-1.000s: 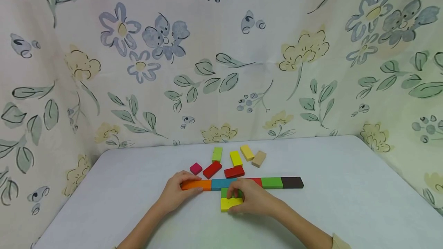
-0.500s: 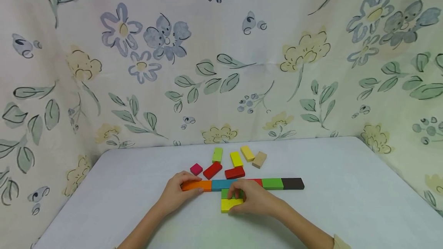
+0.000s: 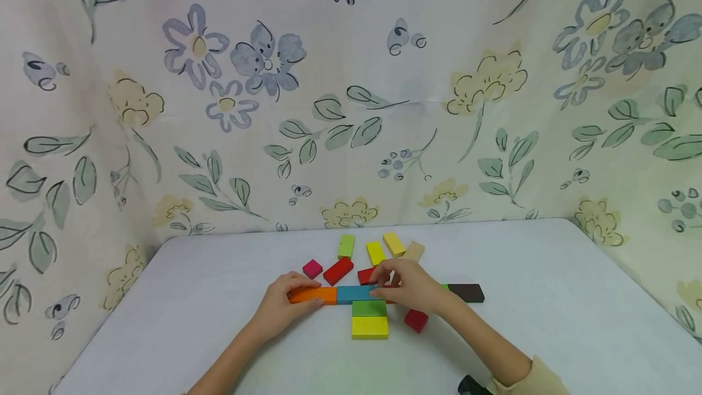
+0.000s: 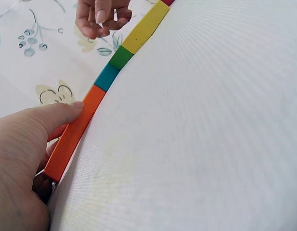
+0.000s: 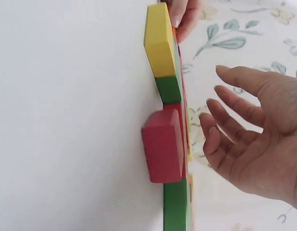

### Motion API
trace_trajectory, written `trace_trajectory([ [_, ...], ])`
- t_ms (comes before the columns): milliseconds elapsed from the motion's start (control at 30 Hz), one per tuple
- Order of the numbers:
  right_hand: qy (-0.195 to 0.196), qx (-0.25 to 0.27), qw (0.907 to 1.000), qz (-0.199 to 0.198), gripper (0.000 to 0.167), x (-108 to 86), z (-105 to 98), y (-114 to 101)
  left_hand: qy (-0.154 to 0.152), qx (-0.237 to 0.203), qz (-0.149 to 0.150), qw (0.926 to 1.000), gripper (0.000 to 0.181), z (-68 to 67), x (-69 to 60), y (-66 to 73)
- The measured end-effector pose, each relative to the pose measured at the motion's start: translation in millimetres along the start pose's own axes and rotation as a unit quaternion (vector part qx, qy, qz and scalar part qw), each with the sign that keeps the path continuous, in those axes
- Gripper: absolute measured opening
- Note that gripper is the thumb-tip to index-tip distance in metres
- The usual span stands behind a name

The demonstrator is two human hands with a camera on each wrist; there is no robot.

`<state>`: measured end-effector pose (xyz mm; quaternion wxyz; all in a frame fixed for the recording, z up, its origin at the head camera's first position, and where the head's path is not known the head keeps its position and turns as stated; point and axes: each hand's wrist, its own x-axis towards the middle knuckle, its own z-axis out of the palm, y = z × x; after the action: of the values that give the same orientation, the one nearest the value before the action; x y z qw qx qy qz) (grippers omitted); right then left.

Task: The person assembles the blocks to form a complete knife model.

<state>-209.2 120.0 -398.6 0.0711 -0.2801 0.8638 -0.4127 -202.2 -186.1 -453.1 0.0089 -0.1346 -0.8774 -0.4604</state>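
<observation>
My left hand (image 3: 276, 303) pinches the orange block (image 4: 74, 134) at the left end of a long row, thumb on its near side. Right of it in the row come a blue block (image 3: 351, 295), a partly hidden red one, a green one and a dark brown block (image 3: 466, 293). Against the row's near side lies a green block (image 3: 369, 308), with a yellow block (image 3: 370, 327) in front. A crimson block (image 5: 162, 147) lies apart to their right. My right hand (image 5: 259, 125) hovers over the row, fingers loosely bent and holding nothing.
Behind the row lie loose blocks: a pink cube (image 3: 312, 269), a red block (image 3: 338, 270), a lime block (image 3: 346, 246), several others. A black object (image 3: 473, 385) shows by the right sleeve. Floral cloth (image 3: 307, 157) hangs behind the white table (image 3: 219, 273).
My right hand has left the green and yellow blocks and moved away from me, up over the row. The crimson block now shows in the head view. My left hand stays put.
</observation>
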Motion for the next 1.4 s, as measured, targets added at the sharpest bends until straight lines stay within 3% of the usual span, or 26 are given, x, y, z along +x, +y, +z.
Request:
trace_trajectory([
  [433,0.024,-0.02,0.9985,0.044,0.024,26.5,-6.3,17.4,0.004,0.002,-0.001,1.0,0.026,-0.4,-0.9,1.6],
  [867,-0.004,-0.041,0.9961,0.078,0.027,40.5,-3.2,27.7,0.0,-0.003,0.014,0.9999,0.027,-2.2,-2.0,2.0],
  [1133,0.004,-0.051,0.9961,0.073,0.03,41.1,-3.8,30.2,0.004,0.002,0.015,0.9999,0.025,0.1,-1.0,0.3],
  [1400,0.029,-0.054,0.9952,0.076,0.031,31.1,-8.5,16.3,0.005,0.007,0.018,0.9998,0.025,1.0,-1.1,-0.9],
])
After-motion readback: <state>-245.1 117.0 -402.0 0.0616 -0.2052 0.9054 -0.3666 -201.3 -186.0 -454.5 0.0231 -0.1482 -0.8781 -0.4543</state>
